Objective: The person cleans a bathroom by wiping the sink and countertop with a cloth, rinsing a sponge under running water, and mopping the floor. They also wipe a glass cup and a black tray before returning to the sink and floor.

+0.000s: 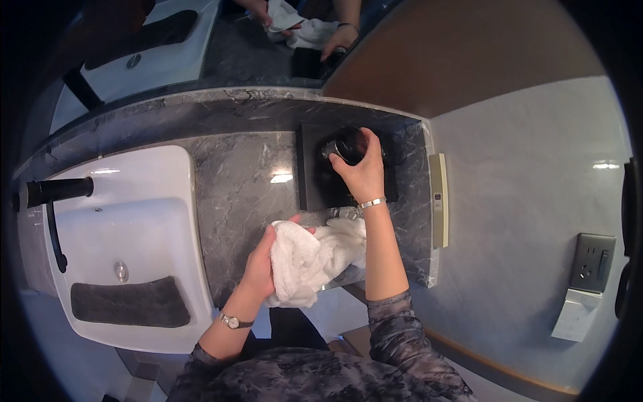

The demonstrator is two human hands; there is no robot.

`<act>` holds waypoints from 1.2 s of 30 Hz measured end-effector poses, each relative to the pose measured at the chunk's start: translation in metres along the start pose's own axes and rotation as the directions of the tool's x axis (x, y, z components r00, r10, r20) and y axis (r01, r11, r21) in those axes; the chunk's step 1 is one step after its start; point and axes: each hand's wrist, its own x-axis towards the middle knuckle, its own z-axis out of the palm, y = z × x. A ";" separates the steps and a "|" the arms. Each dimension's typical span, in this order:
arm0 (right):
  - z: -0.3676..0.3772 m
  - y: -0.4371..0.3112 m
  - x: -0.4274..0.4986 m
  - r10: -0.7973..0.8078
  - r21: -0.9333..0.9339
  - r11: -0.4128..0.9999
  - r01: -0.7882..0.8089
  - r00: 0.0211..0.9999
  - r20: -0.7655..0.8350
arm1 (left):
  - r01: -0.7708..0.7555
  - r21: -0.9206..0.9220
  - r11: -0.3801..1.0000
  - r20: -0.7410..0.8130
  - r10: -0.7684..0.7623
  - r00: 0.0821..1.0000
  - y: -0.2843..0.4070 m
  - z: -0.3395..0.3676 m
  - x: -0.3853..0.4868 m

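A white terry towel (301,261) lies bunched in my left hand (261,264), with the thumb over it and fingertips showing past its upper edge. Its loose end drapes to the right, partly behind my right forearm. My right hand (367,173) curves round a drinking glass (346,146), which looks dark against what is behind it. This glass is over a black box or tray (314,188) at the back right of the counter; whether it touches the surface I cannot tell. Just right of my fingers stands another clear glass (397,149), partly hidden by them.
Left of the towel is a white washbasin (150,216) with a black faucet (60,191) and a dark grey mat (130,304) along its front. Grey marbled counter (236,201) runs between basin and box. A mirror (251,55) rises behind; a wall with a socket (593,261) borders the right.
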 end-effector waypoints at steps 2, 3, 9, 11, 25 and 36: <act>-0.001 -0.001 0.000 0.000 -0.023 1.000 0.000 1.000 0.025 | -0.048 0.050 0.998 -0.030 0.049 0.998 -0.001 -0.006 -0.005; -0.005 -0.002 -0.004 -0.001 -0.036 0.999 0.002 0.999 0.039 | -0.087 0.195 0.977 -0.092 0.107 0.990 -0.002 -0.009 -0.007; -0.051 0.007 -0.093 -0.040 -0.013 0.999 0.039 0.997 -0.066 | -0.227 0.956 0.185 0.095 0.537 0.838 -0.013 -0.018 -0.029; -0.056 0.019 -0.142 -0.039 -0.307 0.951 0.025 0.998 -0.041 | -0.119 0.984 -0.134 0.170 0.498 0.850 -0.022 -0.020 -0.039; 0.079 -0.075 -0.090 -0.373 -0.044 0.925 0.377 0.925 0.074 | -0.162 0.952 -0.261 0.307 0.798 0.519 0.067 -0.023 -0.045; 0.135 -0.050 -0.125 -0.352 -0.017 0.920 0.392 0.844 0.405 | 0.192 0.676 -0.712 0.360 0.546 0.757 0.040 -0.064 -0.052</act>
